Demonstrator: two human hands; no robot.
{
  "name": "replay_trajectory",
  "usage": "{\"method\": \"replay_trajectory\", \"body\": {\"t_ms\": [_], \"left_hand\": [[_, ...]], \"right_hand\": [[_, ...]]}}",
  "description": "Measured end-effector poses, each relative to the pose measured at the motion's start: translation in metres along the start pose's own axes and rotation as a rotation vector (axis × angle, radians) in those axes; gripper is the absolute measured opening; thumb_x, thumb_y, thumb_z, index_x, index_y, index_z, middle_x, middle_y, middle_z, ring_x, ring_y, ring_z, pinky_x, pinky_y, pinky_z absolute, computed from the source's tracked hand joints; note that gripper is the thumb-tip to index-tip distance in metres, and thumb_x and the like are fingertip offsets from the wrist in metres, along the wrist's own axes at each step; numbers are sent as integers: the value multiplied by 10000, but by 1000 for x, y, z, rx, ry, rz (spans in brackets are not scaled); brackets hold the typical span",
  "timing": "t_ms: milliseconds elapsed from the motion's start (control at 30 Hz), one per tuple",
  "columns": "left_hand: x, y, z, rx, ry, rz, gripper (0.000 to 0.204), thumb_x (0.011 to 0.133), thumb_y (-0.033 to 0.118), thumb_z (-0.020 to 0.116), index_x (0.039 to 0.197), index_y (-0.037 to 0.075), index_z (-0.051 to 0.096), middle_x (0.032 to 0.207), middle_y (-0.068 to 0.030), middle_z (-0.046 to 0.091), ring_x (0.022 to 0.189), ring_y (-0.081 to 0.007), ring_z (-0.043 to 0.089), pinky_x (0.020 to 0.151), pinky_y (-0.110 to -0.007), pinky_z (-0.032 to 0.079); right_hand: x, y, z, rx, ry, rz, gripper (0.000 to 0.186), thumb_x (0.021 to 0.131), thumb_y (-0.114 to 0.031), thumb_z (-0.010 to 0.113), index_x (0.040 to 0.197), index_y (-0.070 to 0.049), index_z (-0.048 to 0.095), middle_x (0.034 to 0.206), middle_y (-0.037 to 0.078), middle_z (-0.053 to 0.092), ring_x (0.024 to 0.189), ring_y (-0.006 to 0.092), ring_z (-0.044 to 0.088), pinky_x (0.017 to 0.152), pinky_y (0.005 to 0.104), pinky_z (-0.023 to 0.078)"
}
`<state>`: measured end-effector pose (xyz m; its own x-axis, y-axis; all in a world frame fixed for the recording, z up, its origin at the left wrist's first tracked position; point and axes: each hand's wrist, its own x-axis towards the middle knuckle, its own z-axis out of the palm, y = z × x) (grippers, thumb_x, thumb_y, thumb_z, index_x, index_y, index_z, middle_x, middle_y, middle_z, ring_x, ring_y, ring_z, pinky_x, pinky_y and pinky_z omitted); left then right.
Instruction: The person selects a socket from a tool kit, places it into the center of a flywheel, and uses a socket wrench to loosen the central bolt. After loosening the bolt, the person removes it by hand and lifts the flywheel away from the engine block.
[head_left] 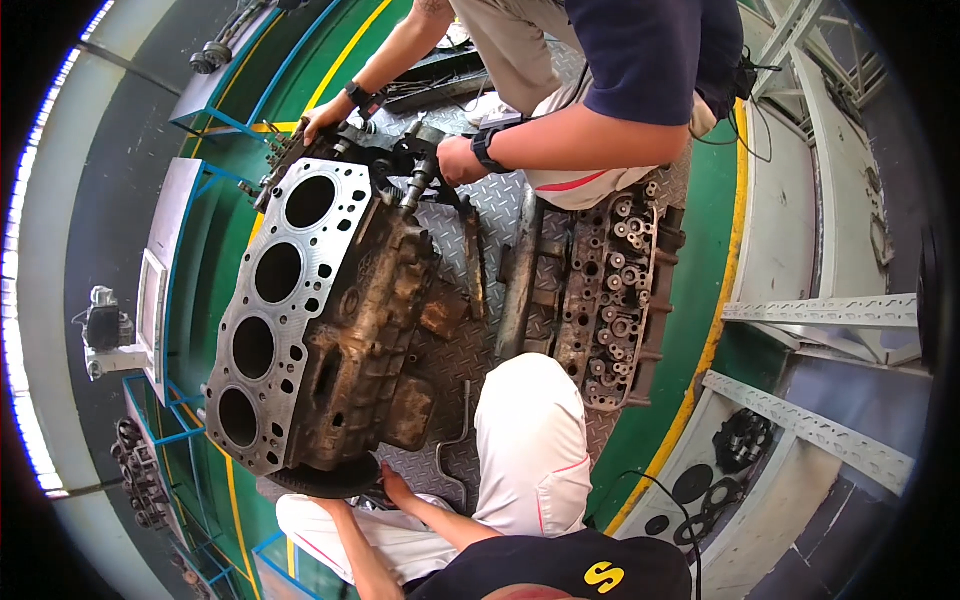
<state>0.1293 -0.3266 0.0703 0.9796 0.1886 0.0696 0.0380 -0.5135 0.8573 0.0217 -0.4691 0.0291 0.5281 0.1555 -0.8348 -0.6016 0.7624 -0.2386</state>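
A large engine block (345, 330) with four bores in its bright top face lies on the tread-plate floor. At its near end is a dark round wheel (325, 482). My left hand (325, 503) is at that wheel's lower rim, fingers hidden behind it. My right hand (394, 485) grips the wheel's right rim with bent fingers. A bent metal rod (462, 440) lies just right of my right hand, beside my raised knee.
A co-worker (630, 70) leans over the block's far end, both hands on parts there. A cylinder head (615, 300) and metal bar (515, 270) lie to the right. Blue-framed benches (170, 230) line the left; white metal racks (800, 420) stand right.
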Motion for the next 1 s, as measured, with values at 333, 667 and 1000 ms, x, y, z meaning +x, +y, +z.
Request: {"method": "replay_trajectory", "body": {"t_ms": [333, 667, 1000], "left_hand": [[31, 26, -17, 199, -73, 97, 430, 973, 126, 547, 1368, -34, 482, 1334, -130, 568, 1151, -241, 548, 1021, -343, 423], [45, 25, -18, 154, -60, 96, 481, 898, 95, 610, 1350, -30, 504, 1335, -153, 580, 1149, -251, 557, 994, -344, 431], [38, 9, 3, 224, 116, 175, 316, 1008, 130, 421, 1209, -43, 591, 1137, -176, 663, 1046, -253, 593, 990, -372, 434]], "right_hand": [[9, 12, 4, 14, -47, 84, 745, 1014, -626, 241, 933, -22, 668, 651, 103, 591, 442, 190, 499, 422, 346, 397], [-49, 10, 8, -85, -99, 106, 886, 945, -753, 162, 892, -62, 714, 582, 67, 620, 378, 134, 426, 375, 296, 333], [-72, -8, -21, -110, -216, -13, 246, 933, -268, 493, 920, -68, 634, 686, 47, 621, 555, 154, 533, 490, 289, 413]]}}
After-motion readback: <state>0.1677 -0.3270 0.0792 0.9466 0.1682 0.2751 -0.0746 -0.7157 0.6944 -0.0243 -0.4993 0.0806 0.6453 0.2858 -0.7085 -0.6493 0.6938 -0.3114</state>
